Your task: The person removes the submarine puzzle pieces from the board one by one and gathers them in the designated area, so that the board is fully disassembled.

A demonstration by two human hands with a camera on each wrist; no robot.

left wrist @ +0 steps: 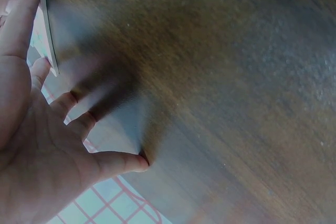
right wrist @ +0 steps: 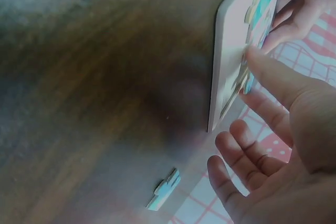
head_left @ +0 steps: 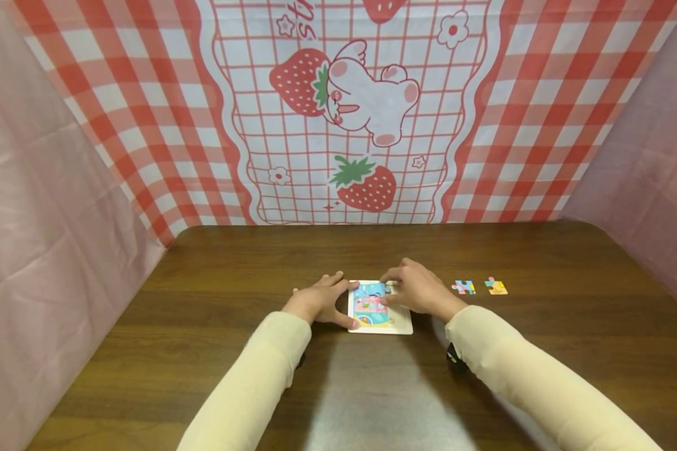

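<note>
A tray [head_left: 402, 321] lies on the desk [head_left: 203, 282], puzzle pieces [head_left: 372, 307] in its left part. The left hand [head_left: 320, 299] is at the tray's left edge; the right hand [head_left: 420, 288] is over its right side. Farther right, two loose pieces [head_left: 465, 287] lie side by side. Behind the desk hangs a cloth [head_left: 338, 138].

I stood before what looked like a small draped booth, walled in with fabric. A creased pink drape [head_left: 62, 219] hung down the left side, and another pink drape [head_left: 637, 150] down the right. Across the back ran a red-and-white checked cloth [head_left: 367, 113], printed with strawberries and a sideways cartoon animal. A brown wood-grain table [head_left: 231, 269] filled the space between. Home or office, I couldn't tell.
</note>
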